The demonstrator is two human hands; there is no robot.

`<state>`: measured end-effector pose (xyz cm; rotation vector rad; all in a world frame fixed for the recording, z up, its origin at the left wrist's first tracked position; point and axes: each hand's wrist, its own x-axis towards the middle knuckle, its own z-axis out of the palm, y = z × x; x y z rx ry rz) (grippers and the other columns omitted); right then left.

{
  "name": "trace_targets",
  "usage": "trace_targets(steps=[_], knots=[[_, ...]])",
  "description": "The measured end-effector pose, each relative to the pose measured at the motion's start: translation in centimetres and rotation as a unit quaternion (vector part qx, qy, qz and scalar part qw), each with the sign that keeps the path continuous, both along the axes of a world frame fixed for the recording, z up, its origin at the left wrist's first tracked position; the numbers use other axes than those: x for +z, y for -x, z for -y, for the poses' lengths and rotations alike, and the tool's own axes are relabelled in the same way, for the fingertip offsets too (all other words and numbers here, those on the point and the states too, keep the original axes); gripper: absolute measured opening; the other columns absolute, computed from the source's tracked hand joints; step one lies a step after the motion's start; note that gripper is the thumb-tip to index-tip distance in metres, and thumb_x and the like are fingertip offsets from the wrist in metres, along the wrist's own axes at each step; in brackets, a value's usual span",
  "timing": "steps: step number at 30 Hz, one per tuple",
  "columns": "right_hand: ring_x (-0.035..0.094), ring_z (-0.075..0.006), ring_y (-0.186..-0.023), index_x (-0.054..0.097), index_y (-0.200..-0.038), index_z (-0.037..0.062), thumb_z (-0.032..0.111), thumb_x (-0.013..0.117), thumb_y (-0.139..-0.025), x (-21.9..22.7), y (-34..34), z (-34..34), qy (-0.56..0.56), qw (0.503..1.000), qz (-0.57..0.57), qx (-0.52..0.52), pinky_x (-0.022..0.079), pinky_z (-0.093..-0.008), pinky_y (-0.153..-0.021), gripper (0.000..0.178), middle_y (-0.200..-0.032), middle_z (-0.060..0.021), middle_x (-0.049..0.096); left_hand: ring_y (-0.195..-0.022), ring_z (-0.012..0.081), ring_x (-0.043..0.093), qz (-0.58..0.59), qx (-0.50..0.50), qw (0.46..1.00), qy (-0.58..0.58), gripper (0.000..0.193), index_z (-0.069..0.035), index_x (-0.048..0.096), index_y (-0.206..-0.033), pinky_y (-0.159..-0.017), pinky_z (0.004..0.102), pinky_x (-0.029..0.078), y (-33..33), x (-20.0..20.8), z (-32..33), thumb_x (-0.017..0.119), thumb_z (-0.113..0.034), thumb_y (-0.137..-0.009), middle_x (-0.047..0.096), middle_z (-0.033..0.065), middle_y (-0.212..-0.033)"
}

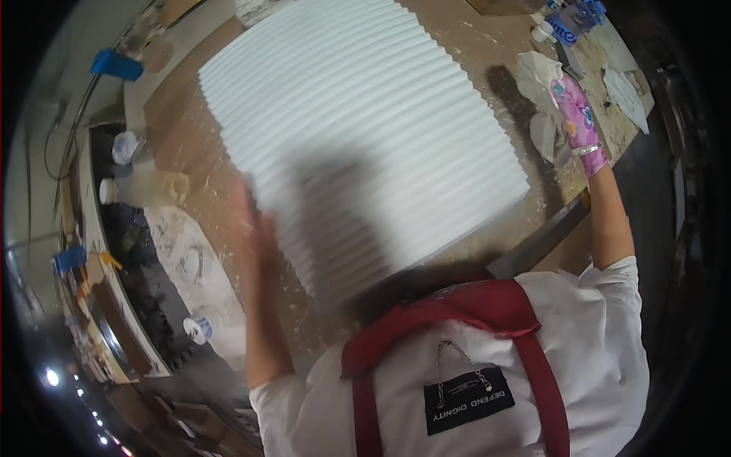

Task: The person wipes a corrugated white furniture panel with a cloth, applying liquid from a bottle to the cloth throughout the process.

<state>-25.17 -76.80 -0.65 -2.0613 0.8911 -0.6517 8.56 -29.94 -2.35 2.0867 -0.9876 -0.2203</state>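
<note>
A large white pleated sheet [381,137] lies across the brown work table, with a dark shadow over its nearer part. Beside its left edge is my left hand [255,228], bare and blurred by motion. Its fingers look stretched out with the thumb apart, and I see nothing in them; whether it touches the sheet I cannot tell. At the right side of the table, apart from the sheet, my right hand [575,114] wears a pink flowered covering with a band at the wrist. It appears closed on a crumpled off-white cloth [539,76], which hides the fingertips.
Plastic bottles [156,189] stand along the left side, by a stained pale strip [194,259]. A blue-labelled bottle [567,27] lies at the far right, near a crumpled white wrapper [626,99]. The brown table [194,145] has scattered white flecks. A blue clamp-like piece [116,65] sits far left.
</note>
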Motion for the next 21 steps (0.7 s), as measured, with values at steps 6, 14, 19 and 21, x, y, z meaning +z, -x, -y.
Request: trace_targets(steps=[6,14,19,21], knots=[[0.052,-0.0265,-0.124,0.058,-0.125,0.0120,0.020,0.050,-0.094,6.0,-12.3,-15.6,0.267,0.929,-0.110,0.234,0.050,-0.0368,-0.101,0.033,-0.136,-0.0137,0.052,-0.141,0.0376,0.029,0.099,-0.036,0.966,-0.236,0.108,-0.005,0.031,-0.147,-0.112,0.0565,0.022,13.8,0.9,-3.9,0.088,-0.029,-0.058,0.029,0.0181,-0.154],[0.061,-0.0264,-0.105,0.061,-0.116,0.0186,0.027,0.053,-0.092,-2.9,-16.3,-25.7,0.344,0.814,-0.047,0.466,0.046,-0.0452,-0.092,0.027,-0.105,-0.0103,0.065,-0.141,0.0353,0.030,0.179,-0.054,0.942,-0.280,0.104,-0.002,0.036,-0.142,-0.111,0.0574,0.021,14.8,-0.5,-4.1,0.081,-0.052,-0.064,0.031,0.0168,-0.153],[0.063,-0.0285,-0.100,0.063,-0.117,0.0109,0.017,0.050,-0.091,-1.4,-6.4,-7.0,0.202,0.926,-0.277,0.158,0.051,-0.0343,-0.089,0.030,-0.114,-0.0104,0.066,-0.142,0.0343,0.029,0.159,-0.038,0.951,-0.264,0.106,-0.002,0.034,-0.145,-0.111,0.0572,0.021,14.9,-0.4,-4.2,0.078,-0.055,-0.065,0.029,0.0146,-0.155],[0.063,-0.0320,-0.103,0.060,-0.123,0.0059,0.020,0.051,-0.093,-5.9,2.8,8.0,0.328,0.885,-0.299,0.139,0.049,-0.0373,-0.093,0.034,-0.120,-0.0159,0.064,-0.142,0.0343,0.029,0.173,-0.059,0.952,-0.245,0.106,-0.003,0.033,-0.146,-0.111,0.0570,0.021,14.7,-0.7,-3.2,0.077,-0.056,-0.065,0.029,0.0146,-0.155]])
